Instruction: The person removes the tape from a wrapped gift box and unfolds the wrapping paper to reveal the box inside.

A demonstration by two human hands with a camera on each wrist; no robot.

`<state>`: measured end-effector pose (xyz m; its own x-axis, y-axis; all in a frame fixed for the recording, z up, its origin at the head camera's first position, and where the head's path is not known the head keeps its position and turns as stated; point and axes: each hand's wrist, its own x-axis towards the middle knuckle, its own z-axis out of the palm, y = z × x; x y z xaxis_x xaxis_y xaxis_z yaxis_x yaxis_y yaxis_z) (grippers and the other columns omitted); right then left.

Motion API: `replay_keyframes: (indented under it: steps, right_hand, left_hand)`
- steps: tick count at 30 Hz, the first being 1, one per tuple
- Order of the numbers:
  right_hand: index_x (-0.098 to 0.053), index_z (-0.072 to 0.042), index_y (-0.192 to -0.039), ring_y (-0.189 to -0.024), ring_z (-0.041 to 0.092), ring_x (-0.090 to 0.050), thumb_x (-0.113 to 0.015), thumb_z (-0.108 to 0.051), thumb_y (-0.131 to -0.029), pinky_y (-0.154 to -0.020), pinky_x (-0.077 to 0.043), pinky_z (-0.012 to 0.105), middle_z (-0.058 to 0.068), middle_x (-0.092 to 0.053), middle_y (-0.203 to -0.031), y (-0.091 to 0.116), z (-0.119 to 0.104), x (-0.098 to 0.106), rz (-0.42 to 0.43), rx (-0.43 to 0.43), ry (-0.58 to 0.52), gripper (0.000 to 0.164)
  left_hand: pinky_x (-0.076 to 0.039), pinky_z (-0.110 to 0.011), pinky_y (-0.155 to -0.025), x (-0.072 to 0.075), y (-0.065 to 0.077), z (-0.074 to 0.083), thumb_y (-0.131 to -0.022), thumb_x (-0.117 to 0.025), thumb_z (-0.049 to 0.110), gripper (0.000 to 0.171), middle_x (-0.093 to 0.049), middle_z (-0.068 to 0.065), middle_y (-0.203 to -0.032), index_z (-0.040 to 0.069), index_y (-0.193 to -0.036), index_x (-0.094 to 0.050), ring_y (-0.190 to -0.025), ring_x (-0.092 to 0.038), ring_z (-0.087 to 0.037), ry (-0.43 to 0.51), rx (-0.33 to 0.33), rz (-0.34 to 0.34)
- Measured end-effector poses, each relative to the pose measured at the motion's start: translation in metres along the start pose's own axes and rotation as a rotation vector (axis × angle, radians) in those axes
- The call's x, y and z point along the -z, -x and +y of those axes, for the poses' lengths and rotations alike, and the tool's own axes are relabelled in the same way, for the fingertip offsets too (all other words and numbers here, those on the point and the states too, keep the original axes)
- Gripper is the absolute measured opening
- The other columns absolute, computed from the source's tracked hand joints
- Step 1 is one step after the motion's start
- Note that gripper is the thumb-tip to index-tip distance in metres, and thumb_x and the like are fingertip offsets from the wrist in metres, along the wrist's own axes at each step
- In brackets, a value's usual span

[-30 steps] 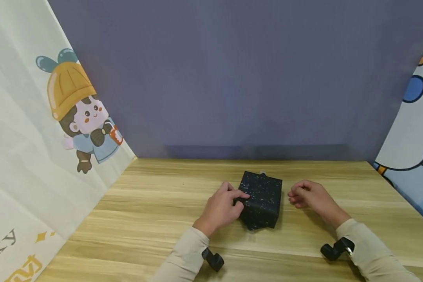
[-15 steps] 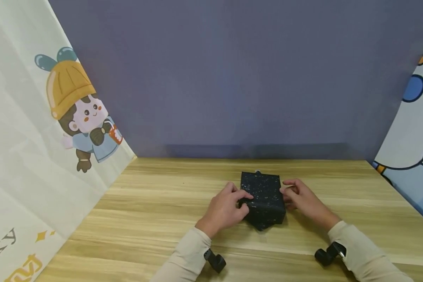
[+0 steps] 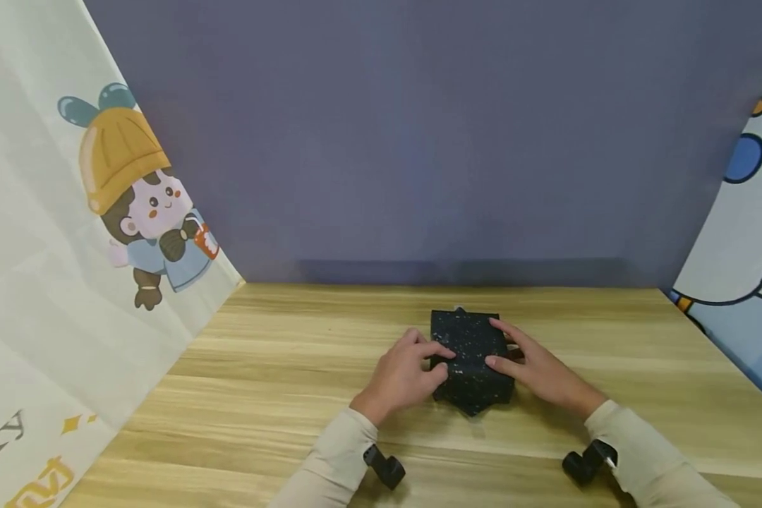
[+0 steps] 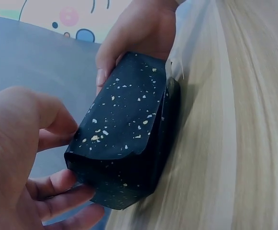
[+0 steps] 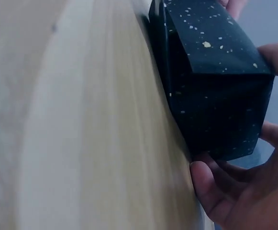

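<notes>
A small box wrapped in black paper with white and gold speckles sits on the wooden table between both hands. My left hand holds its left side, with the index finger bent over the top. On the right side, my right hand grips it, thumb and index finger on the top. The left wrist view shows left fingers against the near end and a loose paper edge along one side. In the right wrist view, right fingertips curl under the box's end. A clear tape-like tab sticks out at the far edge.
The wood-grain table runs back to a grey-blue backdrop. Cartoon-printed sheets stand at left and right. Small black cameras are strapped at the left wrist and the right wrist.
My right hand has moved left from beside the box onto its right side and top. The box has turned slightly and shifted a little left. The left hand has stayed on it.
</notes>
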<state>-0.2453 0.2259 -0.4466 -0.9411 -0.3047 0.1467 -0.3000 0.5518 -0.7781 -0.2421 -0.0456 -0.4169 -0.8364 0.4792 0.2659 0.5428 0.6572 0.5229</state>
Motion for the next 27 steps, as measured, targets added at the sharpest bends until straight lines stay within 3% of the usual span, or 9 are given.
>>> replay_keyframes:
  steps: [8, 15, 21, 27]
  right_hand:
    - [-0.012, -0.011, -0.162, -0.13, 0.047, -0.044, -0.064, -0.038, -0.099, -0.096, -0.046, 0.059, 0.029, -0.024, -0.156, -0.001, -0.003, -0.002, -0.045, 0.01, -0.055, 0.086]
    - [-0.013, -0.018, -0.162, -0.132, 0.046, -0.044, -0.064, -0.045, -0.098, -0.098, -0.045, 0.06, 0.025, -0.024, -0.158, 0.001, 0.0, -0.003, -0.048, -0.036, -0.068, 0.086]
    - [-0.013, -0.017, -0.162, -0.132, 0.047, -0.043, -0.063, -0.046, -0.098, -0.097, -0.045, 0.06, 0.026, -0.026, -0.157, -0.002, 0.003, -0.006, -0.051, -0.039, -0.048, 0.087]
    - [-0.014, -0.019, -0.162, -0.131, 0.045, -0.046, -0.063, -0.047, -0.098, -0.098, -0.045, 0.059, 0.025, -0.027, -0.157, -0.002, 0.004, -0.004, -0.055, -0.045, -0.037, 0.086]
  left_hand:
    - [-0.042, -0.025, -0.064, -0.001, -0.008, 0.003, -0.098, -0.062, 0.038, 0.021, -0.054, 0.006, -0.099, 0.028, -0.111, -0.075, -0.078, -0.047, -0.008, -0.066, 0.032, 0.067]
    - [-0.046, -0.028, -0.061, -0.006, -0.027, 0.012, -0.093, -0.071, 0.041, 0.021, -0.055, 0.003, -0.098, 0.023, -0.105, -0.075, -0.08, -0.051, -0.012, -0.266, 0.035, 0.151]
    - [-0.052, -0.035, -0.066, -0.006, -0.036, 0.017, -0.091, -0.074, 0.043, 0.023, -0.058, 0.002, -0.1, 0.022, -0.098, -0.078, -0.088, -0.055, -0.016, -0.432, 0.068, 0.192]
    - [-0.053, -0.033, -0.062, -0.006, -0.036, 0.02, -0.093, -0.071, 0.044, 0.023, -0.058, 0.002, -0.096, 0.023, -0.092, -0.081, -0.086, -0.055, -0.015, -0.567, 0.011, 0.2]
